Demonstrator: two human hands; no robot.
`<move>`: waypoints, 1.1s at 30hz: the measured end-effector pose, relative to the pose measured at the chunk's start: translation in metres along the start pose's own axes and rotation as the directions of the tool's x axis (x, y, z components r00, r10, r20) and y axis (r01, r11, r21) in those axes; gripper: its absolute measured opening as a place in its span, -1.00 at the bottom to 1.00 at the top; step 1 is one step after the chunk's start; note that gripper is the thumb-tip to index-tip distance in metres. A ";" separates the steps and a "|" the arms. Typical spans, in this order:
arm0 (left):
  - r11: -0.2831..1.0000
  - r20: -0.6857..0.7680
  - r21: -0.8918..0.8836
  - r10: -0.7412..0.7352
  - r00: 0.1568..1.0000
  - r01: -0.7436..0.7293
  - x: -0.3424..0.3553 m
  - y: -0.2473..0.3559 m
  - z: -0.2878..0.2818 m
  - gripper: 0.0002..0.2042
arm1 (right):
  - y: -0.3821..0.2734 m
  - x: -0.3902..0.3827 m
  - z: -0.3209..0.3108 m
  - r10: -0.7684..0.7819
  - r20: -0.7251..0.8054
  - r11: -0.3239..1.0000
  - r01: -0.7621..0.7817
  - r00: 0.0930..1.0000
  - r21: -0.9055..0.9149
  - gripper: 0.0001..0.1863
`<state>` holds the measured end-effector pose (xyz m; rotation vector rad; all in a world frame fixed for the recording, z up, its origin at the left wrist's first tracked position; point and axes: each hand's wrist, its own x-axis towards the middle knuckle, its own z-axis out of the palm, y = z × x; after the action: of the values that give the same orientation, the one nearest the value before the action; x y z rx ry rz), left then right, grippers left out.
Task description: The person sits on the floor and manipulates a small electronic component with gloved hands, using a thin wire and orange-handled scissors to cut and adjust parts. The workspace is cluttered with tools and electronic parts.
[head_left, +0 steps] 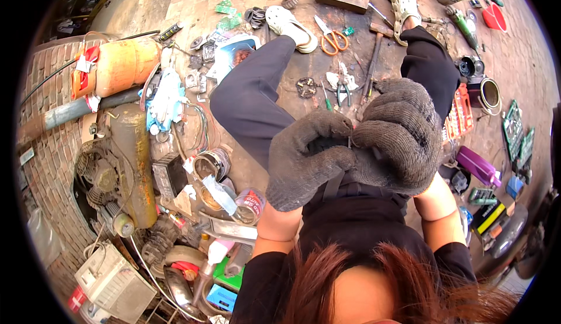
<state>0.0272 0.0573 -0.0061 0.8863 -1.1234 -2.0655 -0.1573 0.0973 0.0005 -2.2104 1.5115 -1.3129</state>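
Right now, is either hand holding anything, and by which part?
Can't tell: the gloved left hand and right hand meet, hiding whatever might be between them.

Floor beyond left hand and right hand: partly obstructed.
Passage is left between left leg and scissors; nearer ground is occupied by round part, screwdriver and pliers, right side by hammer.
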 end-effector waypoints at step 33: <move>0.983 -0.105 -0.183 -0.008 0.994 -0.012 0.002 -0.007 0.003 -0.72 | -0.008 -0.004 -0.004 0.228 0.019 0.947 -0.226 0.973 0.227 -0.66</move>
<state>0.0216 0.0602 -0.0115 0.8904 -0.8629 -2.0570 -0.1554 0.1054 0.0049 -1.8336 1.4817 -1.3457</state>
